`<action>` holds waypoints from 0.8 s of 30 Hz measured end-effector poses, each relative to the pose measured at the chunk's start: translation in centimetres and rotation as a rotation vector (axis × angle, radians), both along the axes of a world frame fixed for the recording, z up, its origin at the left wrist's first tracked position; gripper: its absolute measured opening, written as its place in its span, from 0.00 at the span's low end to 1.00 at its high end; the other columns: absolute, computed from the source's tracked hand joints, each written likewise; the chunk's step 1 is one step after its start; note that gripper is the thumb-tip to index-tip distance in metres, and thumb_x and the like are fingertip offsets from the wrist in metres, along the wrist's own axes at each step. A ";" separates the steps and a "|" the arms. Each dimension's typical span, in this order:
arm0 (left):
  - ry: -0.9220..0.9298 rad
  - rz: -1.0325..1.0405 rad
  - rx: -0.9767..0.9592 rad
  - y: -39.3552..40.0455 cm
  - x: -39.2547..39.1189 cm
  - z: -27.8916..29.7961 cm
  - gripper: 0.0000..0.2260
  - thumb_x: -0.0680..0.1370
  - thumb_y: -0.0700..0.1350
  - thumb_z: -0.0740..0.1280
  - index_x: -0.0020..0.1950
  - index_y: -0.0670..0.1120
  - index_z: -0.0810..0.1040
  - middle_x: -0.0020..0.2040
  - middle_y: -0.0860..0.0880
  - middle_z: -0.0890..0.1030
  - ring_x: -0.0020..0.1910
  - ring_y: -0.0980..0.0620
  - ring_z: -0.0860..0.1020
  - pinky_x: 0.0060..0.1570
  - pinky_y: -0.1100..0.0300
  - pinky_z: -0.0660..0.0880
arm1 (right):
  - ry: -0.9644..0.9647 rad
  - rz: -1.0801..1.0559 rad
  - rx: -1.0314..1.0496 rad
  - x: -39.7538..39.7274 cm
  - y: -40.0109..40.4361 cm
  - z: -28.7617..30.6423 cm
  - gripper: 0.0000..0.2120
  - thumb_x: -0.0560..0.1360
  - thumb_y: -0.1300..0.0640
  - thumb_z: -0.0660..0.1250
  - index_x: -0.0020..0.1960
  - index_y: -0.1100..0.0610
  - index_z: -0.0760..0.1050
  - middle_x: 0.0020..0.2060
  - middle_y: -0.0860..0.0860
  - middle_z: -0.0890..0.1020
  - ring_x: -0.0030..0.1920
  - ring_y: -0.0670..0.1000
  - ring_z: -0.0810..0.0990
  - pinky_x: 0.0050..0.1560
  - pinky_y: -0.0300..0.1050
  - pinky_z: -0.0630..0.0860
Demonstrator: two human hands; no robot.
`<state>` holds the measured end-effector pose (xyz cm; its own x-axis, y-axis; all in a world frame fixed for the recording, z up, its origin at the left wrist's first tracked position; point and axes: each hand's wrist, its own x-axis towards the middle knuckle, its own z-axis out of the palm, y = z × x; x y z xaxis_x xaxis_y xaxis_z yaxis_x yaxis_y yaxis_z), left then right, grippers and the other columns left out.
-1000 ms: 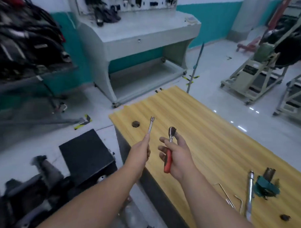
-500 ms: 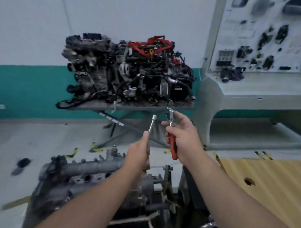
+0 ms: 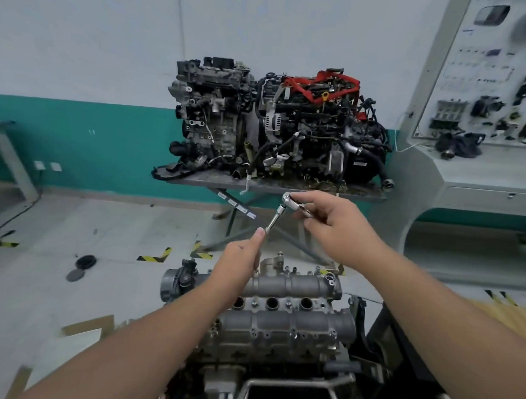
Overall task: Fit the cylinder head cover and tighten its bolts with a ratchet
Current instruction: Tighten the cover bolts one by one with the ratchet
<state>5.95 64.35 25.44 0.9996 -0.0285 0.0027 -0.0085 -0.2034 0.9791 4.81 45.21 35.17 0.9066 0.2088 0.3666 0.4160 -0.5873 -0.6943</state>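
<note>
A grey cylinder head cover [image 3: 284, 322] sits on the engine on the stand below my arms, with small bolts visible along its top. My left hand [image 3: 242, 258] grips the lower end of a chrome extension bar [image 3: 273, 220], which points up and to the right. My right hand [image 3: 335, 222] holds the ratchet [image 3: 294, 202] by its handle, most of which is hidden in the palm. The ratchet's chrome head meets the top end of the extension bar. Both hands are held above the far side of the cover.
Two other engines [image 3: 273, 125] stand on a metal table [image 3: 286, 185] by the teal wall. A grey training console [image 3: 471, 176] is at the right. A wooden bench corner [image 3: 508, 315] shows at the right edge. Black discs [image 3: 85, 261] lie on the floor.
My view swung from the wooden bench to the engine and dropped onto the cover. The extension bar and ratchet, held apart before, now meet at the ratchet head.
</note>
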 end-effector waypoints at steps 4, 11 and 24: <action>0.011 -0.027 0.009 1.4 0.4 -0.5 0.28 0.75 0.71 0.54 0.23 0.53 0.61 0.23 0.55 0.62 0.23 0.55 0.59 0.33 0.55 0.56 | -0.008 0.022 -0.179 0.0 0.7 0.9 0.27 0.79 0.67 0.63 0.61 0.33 0.76 0.47 0.44 0.83 0.26 0.42 0.72 0.30 0.31 0.70; 0.094 -0.035 -0.261 0.3 1.5 -1.0 0.26 0.83 0.58 0.58 0.24 0.54 0.66 0.27 0.53 0.60 0.25 0.53 0.56 0.29 0.57 0.53 | 0.023 0.054 -0.310 0.6 1.1 2.8 0.26 0.79 0.67 0.61 0.64 0.37 0.75 0.43 0.43 0.82 0.30 0.48 0.76 0.34 0.45 0.76; 0.160 -0.035 -0.402 -3.9 0.8 -3.5 0.27 0.85 0.53 0.55 0.25 0.52 0.63 0.26 0.53 0.58 0.24 0.55 0.55 0.25 0.62 0.53 | 0.178 0.109 -0.296 0.8 -1.5 1.3 0.29 0.75 0.70 0.59 0.62 0.38 0.77 0.45 0.45 0.83 0.43 0.51 0.79 0.48 0.49 0.78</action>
<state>6.76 60.49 21.95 0.9868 -0.0909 -0.1341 0.1495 0.1924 0.9699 5.59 43.71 36.43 0.9175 0.3811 0.1139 0.3749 -0.7330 -0.5677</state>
